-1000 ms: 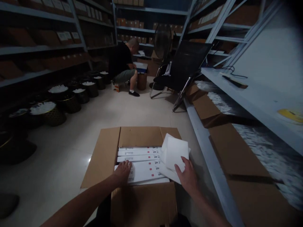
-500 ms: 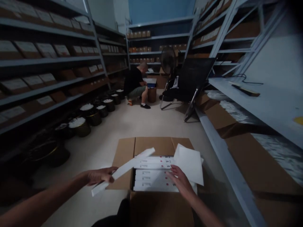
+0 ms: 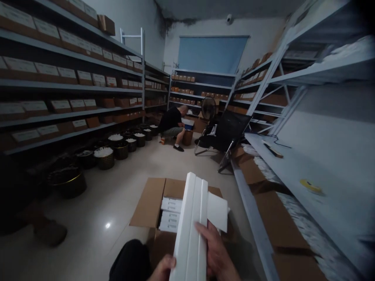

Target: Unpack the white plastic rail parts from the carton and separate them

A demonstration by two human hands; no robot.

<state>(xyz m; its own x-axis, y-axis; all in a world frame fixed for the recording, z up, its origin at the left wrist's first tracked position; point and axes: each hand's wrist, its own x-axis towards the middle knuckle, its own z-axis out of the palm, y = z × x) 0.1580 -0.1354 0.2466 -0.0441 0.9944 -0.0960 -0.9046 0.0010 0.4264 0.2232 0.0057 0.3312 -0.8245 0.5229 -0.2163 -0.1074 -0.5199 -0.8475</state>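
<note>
A long white box [image 3: 191, 226] with lengthwise creases is tilted up in front of me, above an open cardboard carton [image 3: 146, 207]. My left hand [image 3: 164, 268] grips its lower left edge, thumb showing and the other fingers hidden. On the opposite side my right hand [image 3: 216, 249] closes around the right edge, with a finger lying over the face. Inside the carton, several slim white boxes [image 3: 170, 221] with small printing lie stacked, partly hidden by the held box. A white sheet [image 3: 217, 210] sticks out at the carton's right side.
Metal shelves with labelled cardboard boxes [image 3: 67, 73] line the left wall. Dark bins [image 3: 104, 158] with white contents stand below. Another person [image 3: 171, 123] sits ahead, near a black chair [image 3: 227, 132]. A shoe [image 3: 51, 233] shows at left. The right-hand worktop [image 3: 281, 168] holds yellow tape [image 3: 310, 186].
The white box has swung from the left to the middle, its broad face turned toward me. My right hand has left the carton and taken hold of it. The view has tilted up.
</note>
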